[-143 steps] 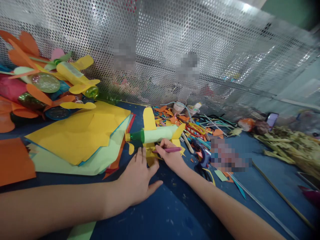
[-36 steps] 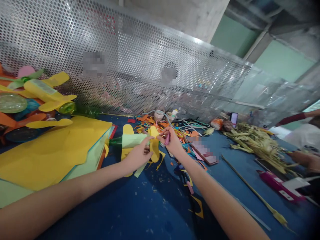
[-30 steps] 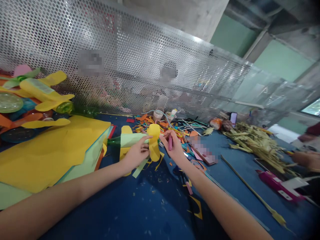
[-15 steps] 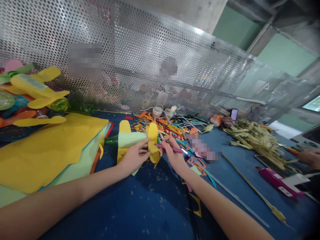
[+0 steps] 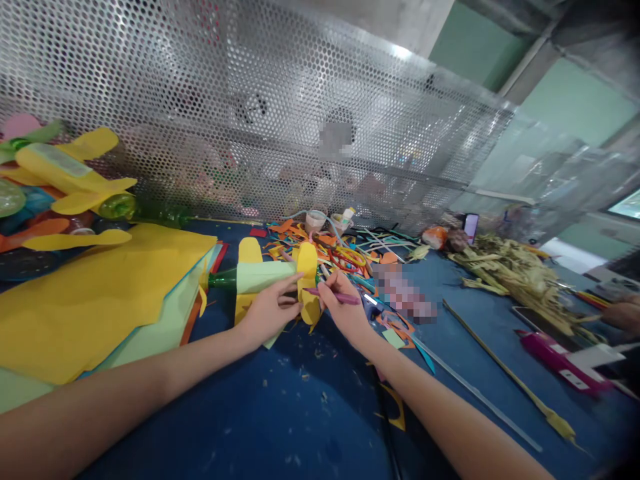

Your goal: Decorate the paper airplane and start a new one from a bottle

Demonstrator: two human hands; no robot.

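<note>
A toy plane made from a green plastic bottle (image 5: 225,280) lies sideways on the blue table. Pale green paper (image 5: 265,274) wraps its body, and rounded yellow paper wings stick out from it. My left hand (image 5: 273,310) grips the plane from the near side, its fingertips against the yellow wing (image 5: 308,257) at the right end. In my right hand (image 5: 345,307) a purple pen (image 5: 345,298) is pinched between thumb and fingers. Its tip meets that wing, or hovers just over it; I cannot tell which.
Stacked coloured paper (image 5: 100,293) lies left, below more bottle planes (image 5: 75,173). Paper scraps (image 5: 345,250) and two small cups (image 5: 315,221) sit behind. Rightward are a glue stick (image 5: 485,387), dried husks (image 5: 510,280), a magenta power strip (image 5: 565,360) and another person's hand (image 5: 625,313).
The pen has shifted slightly left, its tip now farther over the yellow wing. My left hand and the plane stay nearly where they were.
</note>
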